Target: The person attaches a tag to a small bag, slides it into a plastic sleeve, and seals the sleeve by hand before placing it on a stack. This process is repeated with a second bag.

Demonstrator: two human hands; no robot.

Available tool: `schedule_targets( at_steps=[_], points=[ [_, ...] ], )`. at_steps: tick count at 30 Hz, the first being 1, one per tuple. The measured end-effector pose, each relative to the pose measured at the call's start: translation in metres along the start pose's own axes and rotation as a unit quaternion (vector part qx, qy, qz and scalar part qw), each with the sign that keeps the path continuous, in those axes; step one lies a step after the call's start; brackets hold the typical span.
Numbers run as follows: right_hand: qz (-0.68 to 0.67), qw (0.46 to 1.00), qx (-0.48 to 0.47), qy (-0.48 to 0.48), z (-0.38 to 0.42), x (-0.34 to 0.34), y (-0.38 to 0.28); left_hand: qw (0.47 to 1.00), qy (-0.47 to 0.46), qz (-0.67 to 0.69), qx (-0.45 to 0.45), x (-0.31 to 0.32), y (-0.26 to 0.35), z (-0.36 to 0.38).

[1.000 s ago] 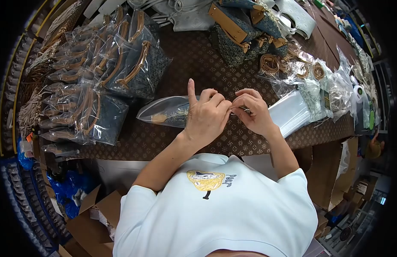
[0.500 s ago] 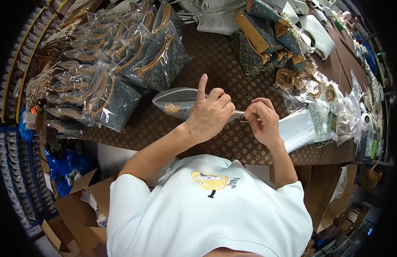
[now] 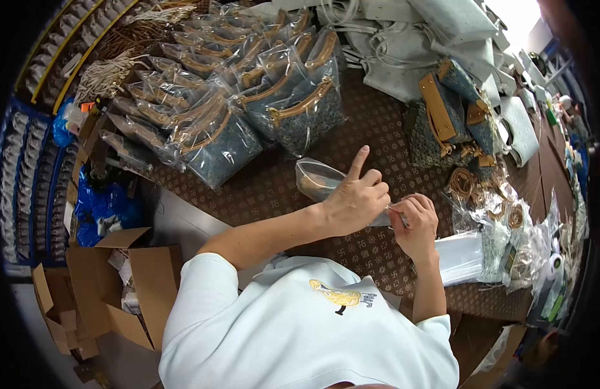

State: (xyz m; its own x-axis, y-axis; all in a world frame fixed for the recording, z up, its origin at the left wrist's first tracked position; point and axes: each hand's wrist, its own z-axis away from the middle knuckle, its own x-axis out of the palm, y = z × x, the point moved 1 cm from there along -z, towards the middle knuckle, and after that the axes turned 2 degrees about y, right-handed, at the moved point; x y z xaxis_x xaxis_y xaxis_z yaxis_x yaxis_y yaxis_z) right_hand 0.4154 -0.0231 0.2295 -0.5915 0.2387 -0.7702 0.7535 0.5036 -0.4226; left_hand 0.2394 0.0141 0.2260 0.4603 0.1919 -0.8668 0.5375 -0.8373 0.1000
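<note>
A clear plastic bag (image 3: 311, 179) with a small blue patterned handbag with tan trim inside lies low over the brown table. My left hand (image 3: 355, 200) is closed over its middle, the index finger pointing up and away while the other fingers curl round it. At the bag's right end my right hand (image 3: 415, 222) pinches the plastic between thumb and fingertips. The two hands are close together, and my left hand covers much of the bag. Exactly what lies between the right fingertips is partly hidden.
Several plastic-wrapped handbags (image 3: 222, 146) stand in rows at the left. Unwrapped blue handbags (image 3: 442, 113) and white bags (image 3: 397, 71) sit further back. Flat clear sleeves (image 3: 460, 257) and coiled tan straps (image 3: 464, 185) lie to the right. Cardboard boxes (image 3: 154, 285) are at lower left.
The view has turned, so the table and the things on it appear lower and further right. Both hands stay at the plastic bag; the right fingers have closed nearer its end.
</note>
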Motion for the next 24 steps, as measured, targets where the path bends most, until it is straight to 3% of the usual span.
schedule_targets(
  at_steps=[7,13,17,19,20,21,22,23,24],
  points=[
    [-0.008,0.999,-0.007,-0.031,0.010,-0.012,-0.002,0.998,-0.019,-0.043,0.031,-0.016,-0.017,0.011],
    [-0.032,0.997,0.043,-0.048,0.029,-0.020,0.001,0.998,-0.020,-0.063,0.017,-0.038,-0.044,0.032],
    [-0.045,0.996,0.056,-0.053,0.035,-0.022,0.001,0.997,-0.036,-0.065,-0.016,-0.055,-0.059,0.038],
    [-0.113,0.985,0.094,-0.091,0.039,-0.023,0.005,0.991,-0.012,-0.130,-0.039,-0.059,-0.069,0.041],
    [-0.114,0.985,0.096,-0.091,0.039,-0.022,0.007,0.990,0.009,-0.108,-0.090,-0.066,-0.077,0.047],
    [-0.223,0.959,0.122,-0.127,0.039,-0.021,0.011,0.991,0.008,-0.106,-0.087,-0.065,-0.078,0.056],
    [-0.328,0.919,0.147,-0.160,0.039,-0.021,0.016,0.982,0.078,0.002,-0.174,-0.058,-0.078,0.071],
    [-0.468,0.851,0.189,-0.146,0.050,-0.010,0.035,0.949,0.143,0.110,-0.257,-0.045,-0.075,0.087],
    [-0.521,0.811,0.252,-0.087,0.056,0.007,0.048,0.919,0.150,0.228,-0.285,-0.021,-0.067,0.108]
  ],
)
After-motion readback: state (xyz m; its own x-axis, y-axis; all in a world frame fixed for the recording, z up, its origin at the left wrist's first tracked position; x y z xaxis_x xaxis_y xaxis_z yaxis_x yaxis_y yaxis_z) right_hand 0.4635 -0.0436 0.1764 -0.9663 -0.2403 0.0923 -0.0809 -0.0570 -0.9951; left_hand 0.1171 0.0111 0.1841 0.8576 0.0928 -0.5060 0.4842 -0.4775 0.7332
